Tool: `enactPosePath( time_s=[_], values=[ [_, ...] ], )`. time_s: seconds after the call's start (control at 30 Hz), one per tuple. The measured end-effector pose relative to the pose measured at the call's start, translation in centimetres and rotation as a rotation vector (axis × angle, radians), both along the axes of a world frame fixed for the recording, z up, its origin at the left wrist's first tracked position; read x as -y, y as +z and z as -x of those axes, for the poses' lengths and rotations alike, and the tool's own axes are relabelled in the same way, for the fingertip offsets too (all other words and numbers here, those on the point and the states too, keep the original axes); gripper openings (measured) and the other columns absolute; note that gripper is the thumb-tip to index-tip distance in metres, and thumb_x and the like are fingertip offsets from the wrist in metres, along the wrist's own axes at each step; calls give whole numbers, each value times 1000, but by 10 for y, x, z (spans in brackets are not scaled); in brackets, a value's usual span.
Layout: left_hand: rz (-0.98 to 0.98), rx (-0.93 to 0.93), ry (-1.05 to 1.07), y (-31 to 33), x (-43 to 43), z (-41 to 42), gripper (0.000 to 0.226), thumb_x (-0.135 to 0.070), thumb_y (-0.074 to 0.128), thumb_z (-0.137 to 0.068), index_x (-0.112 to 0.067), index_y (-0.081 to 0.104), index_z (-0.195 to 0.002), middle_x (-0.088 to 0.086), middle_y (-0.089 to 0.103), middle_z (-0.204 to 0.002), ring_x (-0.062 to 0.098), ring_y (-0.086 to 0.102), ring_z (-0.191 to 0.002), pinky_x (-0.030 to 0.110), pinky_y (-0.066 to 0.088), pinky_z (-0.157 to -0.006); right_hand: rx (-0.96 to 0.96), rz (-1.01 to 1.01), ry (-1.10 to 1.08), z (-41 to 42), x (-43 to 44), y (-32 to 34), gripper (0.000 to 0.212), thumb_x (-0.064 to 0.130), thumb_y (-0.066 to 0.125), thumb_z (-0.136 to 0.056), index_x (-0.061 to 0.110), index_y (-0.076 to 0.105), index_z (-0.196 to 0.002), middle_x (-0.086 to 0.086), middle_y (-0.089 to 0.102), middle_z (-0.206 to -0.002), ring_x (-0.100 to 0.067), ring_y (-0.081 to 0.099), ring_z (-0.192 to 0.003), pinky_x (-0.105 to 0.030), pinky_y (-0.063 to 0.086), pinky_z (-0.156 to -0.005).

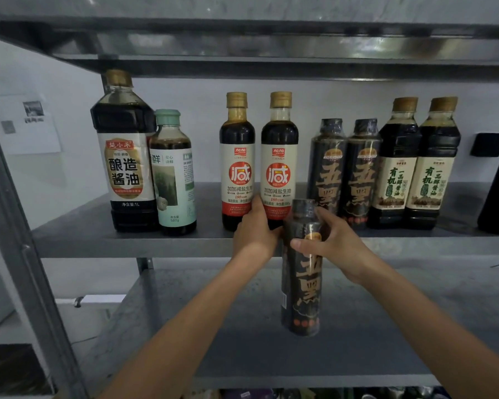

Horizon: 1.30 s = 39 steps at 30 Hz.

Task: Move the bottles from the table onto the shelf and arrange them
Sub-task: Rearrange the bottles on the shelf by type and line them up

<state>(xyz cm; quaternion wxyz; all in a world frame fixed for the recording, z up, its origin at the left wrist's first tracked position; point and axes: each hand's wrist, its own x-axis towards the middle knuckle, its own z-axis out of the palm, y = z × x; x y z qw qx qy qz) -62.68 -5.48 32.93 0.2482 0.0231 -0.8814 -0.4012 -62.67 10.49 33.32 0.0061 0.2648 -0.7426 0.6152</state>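
Eight bottles already stand in a row on the shelf [98, 243] in my head view, and a ninth is on its way up. From nine o'clock toward three: a big one-litre soy bottle [124, 156], touching it a green-capped bottle [173, 177], then two red-label bottles [237, 165], two dark wrapped bottles [327, 168] and two square-shouldered bottles [398, 165] with cream labels.

My right hand [333, 243] has its grip closed around the upper part of a third dark wrapped bottle [301, 272], held upright in the air just in front of the shelf edge, its base hanging down over the lower shelf [386, 326]. My left hand [255, 231] rests against the foot of the right-hand red-label bottle; its fingers are hidden behind it, so I cannot tell whether that grip is closed.

Judging by the row, most of the work is done. What remains, at least, is seating this bottle beside its twins. No bench is in view, so I cannot say how many more wait there.
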Motion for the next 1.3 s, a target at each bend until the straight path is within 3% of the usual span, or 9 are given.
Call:
enactPosePath(
  time_s=[0.23,0.43,0.63,0.7,0.77,0.87,0.97,1.1,1.3],
  values=[
    [-58,-20,-25,4,26,-4,69,-32,80,-71,-24,41,-127,1,60,-124,25,58,-114,48,49,-94,-60,-49,-64,-10,17,7,58,26,85,-59,27,58,-110,7,71,-100,-2,68,-88,-13,52,-63],
    [-30,-55,-70,3,41,-6,72,-33,82,-69,-21,42,-127,0,60,-125,24,58,-116,47,49,-95,-237,-57,-135,-28,16,69,72,46,76,-45,28,54,-112,9,66,-103,0,66,-85,-14,51,-59],
    [-13,-80,-112,1,45,-9,74,-37,79,-71,-23,38,-131,-2,57,-129,21,55,-119,47,48,-97,-386,-10,-254,-16,23,134,54,25,77,-68,21,52,-116,10,63,-104,-4,66,-89,-23,51,-73],
    [15,-85,-126,-1,46,-9,73,-39,77,-73,-23,37,-133,-2,55,-131,20,53,-121,47,48,-97,-406,-13,-277,-7,28,148,57,19,79,-68,17,53,-119,7,63,-109,-10,65,-95,-28,53,-80],
    [49,-85,-134,-3,48,-8,74,-41,75,-75,-23,34,-135,-3,53,-134,20,52,-123,47,47,-98,-425,-38,-312,4,31,157,62,17,83,-65,15,54,-120,9,63,-106,-10,64,-95,-22,52,-75],
    [85,-87,-130,-5,49,-7,80,-43,72,-77,-21,29,-140,-2,50,-138,20,49,-126,45,46,-99,-522,-195,-403,19,31,165,81,20,87,-58,24,45,-127,7,60,-106,-9,60,-95,-19,46,-71],
    [113,-98,-118,-7,49,-6,80,-45,71,-78,-22,27,-142,-2,50,-139,19,49,-126,41,45,-97,-563,-496,-462,32,25,166,97,31,88,-55,36,33,-135,-10,49,-122,-25,53,-104,-35,45,-89],
    [91,-69,-123,-5,47,-3,78,-43,71,-78,-22,29,-140,-3,50,-139,20,49,-126,40,44,-96,-614,-789,-442,44,22,166,79,55,75,-57,25,52,-127,-13,56,-117,-29,43,-121,-45,42,-97],
    [-29,-111,-129,-1,40,1,67,-37,74,-78,-17,37,-130,0,55,-132,20,53,-120,34,47,-90,-688,-785,-450,57,23,164,71,50,76,-66,27,50,-127,-9,53,-118,-22,23,-126,-29,27,-84]
  ],
)
